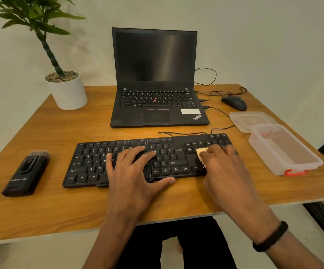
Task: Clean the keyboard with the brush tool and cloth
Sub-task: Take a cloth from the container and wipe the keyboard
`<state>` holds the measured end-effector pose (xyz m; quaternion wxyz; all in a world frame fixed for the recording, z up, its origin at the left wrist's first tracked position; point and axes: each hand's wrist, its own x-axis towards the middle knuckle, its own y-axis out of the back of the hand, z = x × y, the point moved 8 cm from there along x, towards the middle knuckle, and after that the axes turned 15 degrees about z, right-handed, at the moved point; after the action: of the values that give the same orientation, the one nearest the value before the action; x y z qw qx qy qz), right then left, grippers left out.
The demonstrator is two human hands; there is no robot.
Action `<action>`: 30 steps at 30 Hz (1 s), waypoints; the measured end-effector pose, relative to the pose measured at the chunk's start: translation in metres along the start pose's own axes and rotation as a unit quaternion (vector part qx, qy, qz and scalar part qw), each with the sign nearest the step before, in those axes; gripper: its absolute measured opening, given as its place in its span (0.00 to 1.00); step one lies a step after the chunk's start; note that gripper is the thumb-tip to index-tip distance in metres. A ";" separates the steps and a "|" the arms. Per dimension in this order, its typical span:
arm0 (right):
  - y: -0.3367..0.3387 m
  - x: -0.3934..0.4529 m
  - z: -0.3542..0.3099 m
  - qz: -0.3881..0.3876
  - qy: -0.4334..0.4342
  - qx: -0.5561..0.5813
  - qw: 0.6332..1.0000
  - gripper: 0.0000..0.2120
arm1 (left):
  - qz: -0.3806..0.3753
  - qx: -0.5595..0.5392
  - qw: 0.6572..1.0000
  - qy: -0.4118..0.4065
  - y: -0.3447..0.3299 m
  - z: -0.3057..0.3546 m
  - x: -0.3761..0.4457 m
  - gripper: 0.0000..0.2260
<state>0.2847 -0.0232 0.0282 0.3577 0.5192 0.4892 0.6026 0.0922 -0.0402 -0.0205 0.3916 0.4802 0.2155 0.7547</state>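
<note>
A black wired keyboard (91, 162) lies across the middle of the wooden desk. My left hand (136, 169) rests flat on its middle keys with the fingers spread, thumb at the front edge. My right hand (222, 164) presses a small pale cloth (201, 153) onto the keys at the keyboard's right end; most of the cloth is hidden under the palm and fingers. The black brush tool (26, 174) lies on the desk left of the keyboard, bristles pointing away from me, with neither hand near it.
An open black laptop (157, 105) stands behind the keyboard. A black mouse (234, 102) and cables lie at the back right. A clear plastic box (281, 152) and its lid (251, 121) sit to the right. A potted plant (68, 90) stands at the back left.
</note>
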 end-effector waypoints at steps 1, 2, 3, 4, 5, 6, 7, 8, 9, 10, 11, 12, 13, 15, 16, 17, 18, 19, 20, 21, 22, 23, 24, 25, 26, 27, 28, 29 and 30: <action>0.001 -0.003 0.003 0.000 -0.016 -0.015 1.000 0.21 | -0.002 -0.001 1.000 0.004 0.000 0.000 0.000 0.41; 0.001 -0.005 0.004 0.001 -0.029 -0.024 0.999 0.19 | -0.004 -0.002 1.000 0.006 0.001 0.000 0.000 0.42; 0.003 -0.009 0.004 0.006 -0.040 -0.021 0.999 0.16 | -0.006 -0.003 1.000 0.007 0.001 0.000 0.000 0.42; 0.005 -0.011 0.004 0.019 -0.047 -0.005 0.999 0.13 | -0.007 -0.003 1.000 0.008 0.001 0.001 0.000 0.42; 0.009 -0.014 0.004 0.038 -0.047 0.020 0.998 0.08 | -0.009 -0.002 1.000 0.008 0.001 0.001 0.000 0.42; 0.012 -0.015 0.005 0.053 -0.044 0.048 0.997 0.07 | -0.009 -0.003 1.000 0.009 0.002 0.001 -0.001 0.42; 0.014 -0.016 0.008 0.057 -0.046 0.072 0.995 0.10 | -0.009 -0.004 1.000 0.010 0.003 0.001 0.000 0.42; 0.013 -0.016 0.013 0.050 -0.051 0.096 0.993 0.12 | -0.008 -0.004 1.000 0.010 0.003 0.002 0.000 0.42; 0.014 -0.015 0.020 0.050 -0.061 0.112 0.991 0.12 | -0.008 -0.004 1.000 0.009 0.004 0.002 0.000 0.42; 0.017 -0.014 0.028 0.068 -0.072 0.115 0.988 0.11 | -0.010 -0.002 1.000 0.007 0.004 0.002 0.000 0.43; 0.021 -0.013 0.035 0.101 -0.086 0.107 0.985 0.10 | -0.012 0.000 1.000 0.005 0.004 0.002 0.000 0.42; 0.024 -0.013 0.041 0.134 -0.100 0.097 0.981 0.10 | -0.012 0.001 1.000 0.003 0.004 0.002 0.000 0.42; 0.026 -0.013 0.040 0.149 -0.108 0.088 0.979 0.11 | -0.011 0.001 1.000 0.002 0.004 0.002 0.000 0.42; 0.015 -0.015 0.027 0.124 -0.093 0.074 0.985 0.13 | -0.005 -0.001 1.000 0.000 0.004 0.002 -0.001 0.41; 0.005 -0.018 0.016 0.100 -0.085 0.065 0.989 0.15 | -0.004 0.000 1.000 0.000 0.004 0.002 0.000 0.41; -0.003 -0.021 0.005 0.077 -0.084 0.059 0.992 0.17 | -0.004 0.002 1.000 -0.001 0.004 0.002 0.000 0.41; -0.008 -0.024 -0.004 0.066 -0.080 0.064 0.993 0.18 | -0.005 0.004 1.000 -0.001 0.003 0.002 0.000 0.41; -0.010 -0.025 -0.010 0.067 -0.070 0.076 0.992 0.18 | -0.005 0.007 1.000 -0.001 0.003 0.001 0.000 0.41; -0.008 -0.025 -0.013 0.074 -0.059 0.097 0.991 0.17 | -0.006 0.009 1.000 -0.002 0.002 0.001 0.000 0.41; -0.006 -0.025 -0.014 0.074 -0.051 0.124 0.988 0.15 | -0.006 0.009 1.000 -0.003 0.002 0.001 0.000 0.41; -0.005 -0.026 -0.011 0.065 -0.048 0.166 0.983 0.13 | -0.007 0.007 1.000 -0.004 0.002 0.001 0.000 0.41; -0.006 -0.025 -0.007 0.043 -0.058 0.233 0.970 0.12 | -0.008 0.005 1.000 -0.004 0.002 0.001 0.000 0.41; -0.007 -0.025 -0.003 0.012 -0.082 0.310 0.947 0.13 | -0.011 0.004 1.000 -0.004 0.002 0.002 0.000 0.41; -0.008 -0.026 0.001 -0.019 -0.113 0.365 0.924 0.14 | -0.014 0.004 1.000 -0.006 0.002 0.003 0.000 0.41; -0.007 -0.026 0.004 -0.019 -0.124 0.380 0.917 0.15 | -0.014 0.005 1.000 -0.006 0.004 0.002 -0.001 0.42; -0.002 -0.023 0.010 0.021 -0.114 0.361 0.925 0.16 | -0.011 0.005 1.000 -0.005 0.007 0.001 -0.002 0.42; 0.005 -0.020 0.015 0.077 -0.096 0.321 0.939 0.16 | -0.004 0.006 1.000 0.001 0.013 -0.003 -0.004 0.42; 0.011 -0.018 0.019 0.122 -0.086 0.281 0.948 0.17 | 0.007 0.007 1.000 0.011 0.021 -0.009 -0.006 0.42; 0.016 -0.016 0.020 0.147 -0.082 0.249 0.954 0.18 | 0.021 0.012 0.999 0.023 0.030 -0.018 -0.009 0.42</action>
<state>0.3088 -0.0385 0.0388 0.1631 0.7058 0.5107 0.4630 0.0662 -0.0648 -0.0123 0.3648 0.4717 0.2230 0.7711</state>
